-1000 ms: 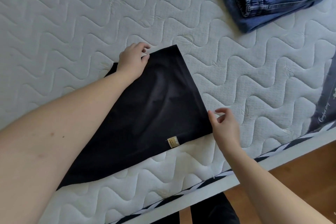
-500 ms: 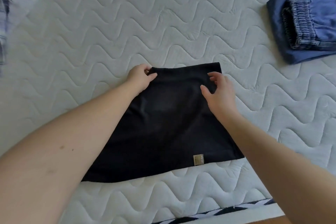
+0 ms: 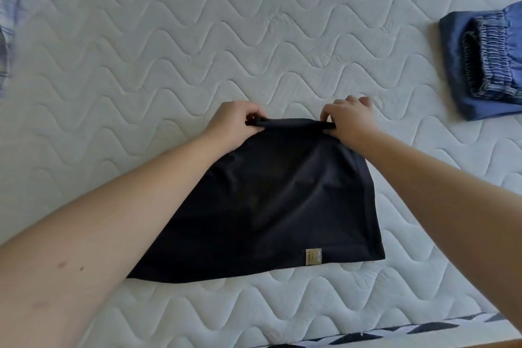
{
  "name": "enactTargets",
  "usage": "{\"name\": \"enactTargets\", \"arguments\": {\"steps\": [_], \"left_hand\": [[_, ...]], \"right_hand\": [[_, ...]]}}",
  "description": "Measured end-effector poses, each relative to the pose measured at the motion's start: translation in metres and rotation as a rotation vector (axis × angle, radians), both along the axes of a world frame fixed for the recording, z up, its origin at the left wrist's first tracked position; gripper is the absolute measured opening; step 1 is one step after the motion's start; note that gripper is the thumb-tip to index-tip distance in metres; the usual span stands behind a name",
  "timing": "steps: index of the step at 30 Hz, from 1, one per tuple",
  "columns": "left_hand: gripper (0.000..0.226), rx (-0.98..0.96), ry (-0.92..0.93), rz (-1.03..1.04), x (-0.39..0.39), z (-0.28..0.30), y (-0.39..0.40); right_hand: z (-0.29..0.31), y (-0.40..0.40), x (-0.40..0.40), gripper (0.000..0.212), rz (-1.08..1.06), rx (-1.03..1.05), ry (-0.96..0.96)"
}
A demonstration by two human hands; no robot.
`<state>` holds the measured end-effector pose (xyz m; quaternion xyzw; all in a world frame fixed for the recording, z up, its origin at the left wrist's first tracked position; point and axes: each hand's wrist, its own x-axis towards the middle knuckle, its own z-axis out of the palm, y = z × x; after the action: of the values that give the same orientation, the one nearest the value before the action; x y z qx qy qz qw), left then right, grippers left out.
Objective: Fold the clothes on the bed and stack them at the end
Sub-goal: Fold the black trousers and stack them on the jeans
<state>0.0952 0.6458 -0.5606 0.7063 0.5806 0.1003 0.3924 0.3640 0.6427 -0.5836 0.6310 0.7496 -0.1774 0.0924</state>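
Observation:
A black garment [image 3: 268, 206] lies flat on the white quilted mattress [image 3: 197, 51], with a small gold label near its near right corner. My left hand [image 3: 234, 124] pinches the far left corner of the garment. My right hand [image 3: 350, 120] pinches the far right corner. The far edge between them is lifted a little off the mattress and rolled over. Folded blue jeans [image 3: 488, 62] with an elastic waistband sit on another folded blue piece at the right edge.
A pale checked cloth [image 3: 17, 9] lies crumpled at the top left corner. The mattress's near edge with a black and white trim [image 3: 395, 333] runs along the bottom right.
My right hand went from the garment's near right corner up to its far right corner and took hold. Both hands now lift the far edge. The view shifted left.

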Motion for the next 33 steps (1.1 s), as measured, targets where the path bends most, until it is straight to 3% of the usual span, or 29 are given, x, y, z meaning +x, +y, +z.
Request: {"name": "enactTargets", "arguments": {"steps": [2, 5, 11, 18, 21, 26, 31, 33], "left_hand": [[0.015, 0.122, -0.034, -0.034, 0.002, 0.006, -0.017], [0.016, 0.261, -0.007, -0.074, 0.004, 0.012, -0.048], [0.022, 0.457, 0.027, -0.137, 0.002, 0.015, -0.106], [0.027, 0.389, 0.111, -0.185, 0.001, -0.005, -0.164], [0.026, 0.292, 0.213, -0.208, 0.002, -0.016, -0.184], [0.026, 0.254, 0.253, -0.104, 0.010, -0.023, -0.193], [0.031, 0.259, 0.313, -0.115, 0.025, -0.023, -0.185], [0.029, 0.241, 0.328, -0.097, 0.028, -0.025, -0.181]], "right_hand": [[0.001, -0.019, 0.006, 0.010, 0.012, 0.142, 0.086], [0.003, -0.053, 0.013, 0.019, 0.017, 0.316, 0.122], [0.010, -0.108, 0.020, 0.030, 0.006, 0.420, 0.177], [0.004, -0.174, 0.017, 0.032, -0.085, 0.353, 0.169], [0.001, -0.198, 0.013, 0.036, -0.366, 0.175, 0.205], [0.006, -0.204, 0.015, 0.025, -0.966, 0.064, 0.661], [0.002, -0.184, 0.020, 0.034, -0.963, -0.067, 0.690], [-0.002, -0.179, 0.022, 0.026, -0.934, -0.114, 0.664]]}}
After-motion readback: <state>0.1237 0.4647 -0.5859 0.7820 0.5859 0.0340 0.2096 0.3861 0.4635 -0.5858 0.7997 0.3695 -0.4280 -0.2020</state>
